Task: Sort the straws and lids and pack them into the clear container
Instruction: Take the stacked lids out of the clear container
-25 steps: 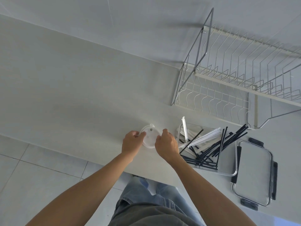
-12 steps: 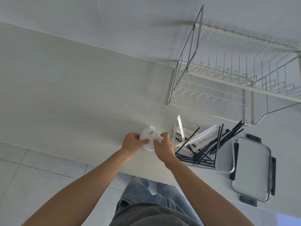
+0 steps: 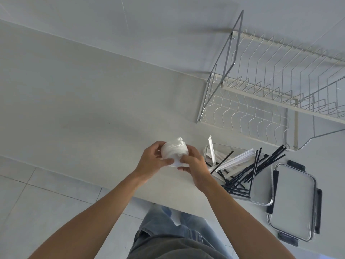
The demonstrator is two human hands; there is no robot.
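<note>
1. Lids: white, translucent, blurred; a small stack held above the counter near its front edge, just left of the clear container; count cannot be told.
2. Dish rack: wire, two tiers, standing at the back right of the counter against the wall; nothing on it.
3. Clear container: rectangular, open, resting on the counter in front of the rack. Contents: black straws lying crossed in a loose heap, several jutting over the far right rim; white paper-wrapped straws slanting across the black ones; one wrapped straw standing nearly upright at the left corner.
4. Container lid: clear panel with dark latches on its sides, lying flat on the counter, just right of the container.
5. Left hand: forearm reaching forward from lower left, fingers curled round the left side of the lids, thumb pressed on the lower face; clamped on the stack.
6. Right hand: forearm from lower right, fingers closed against the right and lower side of the same stack, sharing the hold.
</note>
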